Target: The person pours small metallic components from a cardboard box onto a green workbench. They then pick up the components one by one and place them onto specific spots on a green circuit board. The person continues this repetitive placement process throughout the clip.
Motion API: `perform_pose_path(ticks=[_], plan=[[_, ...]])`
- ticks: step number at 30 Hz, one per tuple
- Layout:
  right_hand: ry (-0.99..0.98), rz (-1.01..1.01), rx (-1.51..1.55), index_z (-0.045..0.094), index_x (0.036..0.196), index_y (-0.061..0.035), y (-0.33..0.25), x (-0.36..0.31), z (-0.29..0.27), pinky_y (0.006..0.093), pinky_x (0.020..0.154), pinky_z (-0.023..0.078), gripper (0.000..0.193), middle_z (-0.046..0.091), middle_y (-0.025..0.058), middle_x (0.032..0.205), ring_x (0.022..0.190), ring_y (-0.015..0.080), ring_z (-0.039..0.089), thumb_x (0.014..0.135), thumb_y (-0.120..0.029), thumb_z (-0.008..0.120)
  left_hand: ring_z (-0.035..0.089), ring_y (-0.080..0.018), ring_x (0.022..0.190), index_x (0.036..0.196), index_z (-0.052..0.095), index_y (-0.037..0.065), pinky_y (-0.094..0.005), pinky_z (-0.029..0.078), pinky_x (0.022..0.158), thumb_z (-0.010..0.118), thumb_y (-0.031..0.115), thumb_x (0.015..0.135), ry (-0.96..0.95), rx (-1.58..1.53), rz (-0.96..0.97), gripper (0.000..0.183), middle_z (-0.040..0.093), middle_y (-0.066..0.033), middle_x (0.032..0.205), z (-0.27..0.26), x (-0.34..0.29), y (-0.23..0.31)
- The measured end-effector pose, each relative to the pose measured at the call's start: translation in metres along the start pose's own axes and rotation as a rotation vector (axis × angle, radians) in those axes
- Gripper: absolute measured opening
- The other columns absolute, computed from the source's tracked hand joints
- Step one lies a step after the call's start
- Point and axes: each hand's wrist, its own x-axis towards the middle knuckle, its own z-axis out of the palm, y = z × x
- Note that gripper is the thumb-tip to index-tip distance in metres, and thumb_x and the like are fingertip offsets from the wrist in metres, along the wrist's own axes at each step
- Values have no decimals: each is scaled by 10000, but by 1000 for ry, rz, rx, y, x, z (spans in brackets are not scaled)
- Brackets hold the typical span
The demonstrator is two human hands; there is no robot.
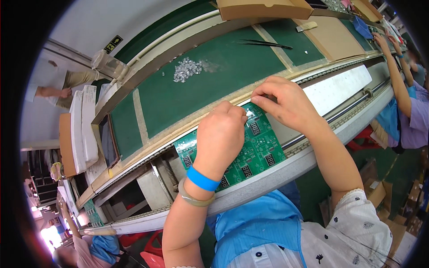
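A green circuit board panel [259, 149] with several black digit displays lies across the rails of the conveyor in front of me. Over its middle, my left hand [221, 131] is closed, with the fingertips pressed together near the board's far part. At the far right corner, my right hand [288, 105] pinches thumb and forefinger close to the board's edge. Whatever lies between the fingers of either hand is too small or hidden to name. Beyond the board, a heap of small clear parts [187, 70] lies on the green work surface [165, 107].
Black tweezers [266, 43] and a brush [306, 27] lie on the far surface. A cardboard box [263, 9] stands at the back. White boxes [83, 129] are stacked at left. Co-workers' arms [397, 80] reach over the line at right; another person sits lower left.
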Motion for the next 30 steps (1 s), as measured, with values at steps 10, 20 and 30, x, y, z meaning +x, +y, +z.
perform_pose_path(ticks=[10, 20, 30], plan=[[-19, 3, 36, 698, 944, -16, -11, 13, -5, 335, 697, 484, 163, 623, 107, 868, 791, 249, 604, 890, -168, 674, 640, -359, 790, 814, 709, 32, -451, 514, 714, 680, 113, 819, -18, -137, -15, 86, 655, -155, 835, 1, -2, -10], [-73, 14, 90, 703, 980, -15, -18, 77, 11, 346, 712, 502, 191, 643, 129, 881, 775, 248, 631, 880, -175, 676, 645, -361, 768, 808, 702, 30, -460, 524, 697, 667, 126, 816, -25, -93, 63, 102, 642, -163, 822, 12, 2, -17], [-39, -166, -186, 683, 901, -60, -24, 127, 63, 422, 752, 496, 151, 624, 127, 863, 881, 335, 619, 818, -184, 709, 651, -379, 822, 797, 644, 20, -466, 533, 720, 676, 127, 772, -5, -104, 50, 114, 633, -178, 838, 17, -8, -19]])
